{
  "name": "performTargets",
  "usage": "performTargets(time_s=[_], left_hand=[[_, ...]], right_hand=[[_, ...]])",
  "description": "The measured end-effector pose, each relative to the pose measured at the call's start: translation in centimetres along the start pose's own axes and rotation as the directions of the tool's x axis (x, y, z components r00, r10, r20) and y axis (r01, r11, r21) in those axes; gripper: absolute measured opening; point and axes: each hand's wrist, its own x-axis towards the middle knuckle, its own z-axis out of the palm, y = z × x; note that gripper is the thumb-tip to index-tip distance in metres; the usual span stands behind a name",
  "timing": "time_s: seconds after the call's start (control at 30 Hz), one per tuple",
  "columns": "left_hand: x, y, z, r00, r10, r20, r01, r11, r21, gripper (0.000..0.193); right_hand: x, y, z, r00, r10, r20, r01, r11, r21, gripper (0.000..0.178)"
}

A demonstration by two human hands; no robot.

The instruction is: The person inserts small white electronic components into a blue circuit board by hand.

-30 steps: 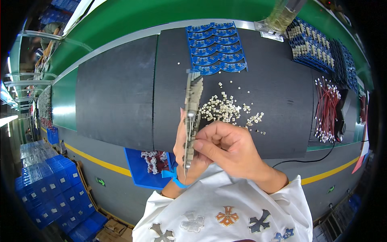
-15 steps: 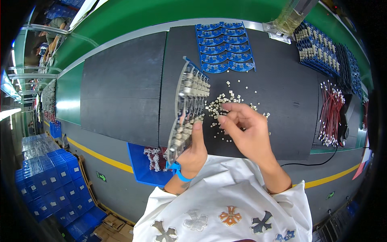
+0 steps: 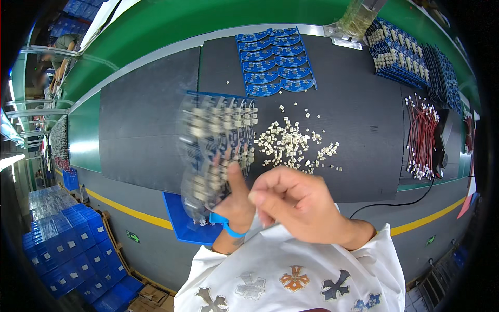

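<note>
My left hand (image 3: 237, 200) grips a panel of blue circuit boards (image 3: 215, 132), tilted up off the mat and blurred by motion. Rows of small white connectors cover its face. My right hand (image 3: 301, 210) is beside it at the mat's near edge, in front of my shirt. Its thumb and fingers are curled together; whatever they pinch, if anything, is too small or hidden to see. Beyond the right hand, loose white connectors (image 3: 288, 143) lie scattered in a pile. Another blue circuit board panel (image 3: 275, 62) lies flat at the far side of the black mat (image 3: 353, 104).
Stacked board panels with white connectors (image 3: 397, 54) stand at the far right. Nearer lies a bundle of red wires with white plugs (image 3: 422, 135), beside a black cable (image 3: 395, 204). A blue bin (image 3: 179, 221) sits below the mat's left front edge. Blue crates (image 3: 67, 229) are stacked on the floor.
My right hand has drawn back from the loose connectors toward my body. The held panel has swung left and turned its connector face more toward view. My view has shifted slightly.
</note>
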Motion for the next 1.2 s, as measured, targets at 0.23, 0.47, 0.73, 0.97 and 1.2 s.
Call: performTargets(time_s=[0.23, 0.47, 0.73, 0.97, 1.2], left_hand=[[1.4, 2.0, -0.1, 0.997, -0.071, -0.037, 0.055, 0.944, -0.326, 0.046], [0.2, 1.6, -0.6, 0.998, -0.061, -0.033, 0.057, 0.994, -0.088, 0.044], [-0.2, 0.3, -1.0, 0.923, 0.352, 0.157, -0.382, 0.886, 0.261, 0.023], [-0.8, 0.7, -1.2, 0.997, 0.053, -0.053, -0.047, 0.993, 0.108, 0.036], [-1.4, -0.2, -1.4, 0.981, 0.189, 0.032, -0.192, 0.974, 0.122, 0.029]], right_hand=[[2.9, 4.3, -5.2, 0.953, -0.097, -0.287, -0.021, 0.924, -0.381, 0.015], [4.0, 4.0, -5.5, 0.937, -0.139, -0.32, 0.047, 0.959, -0.279, 0.017], [3.0, 3.5, -5.0, 0.912, -0.162, -0.377, -0.053, 0.865, -0.499, 0.019], [2.9, 3.7, -5.2, 0.917, -0.272, -0.292, 0.079, 0.841, -0.535, 0.016], [4.0, 3.5, -4.2, 0.932, -0.135, -0.336, 0.052, 0.968, -0.246, 0.016]])
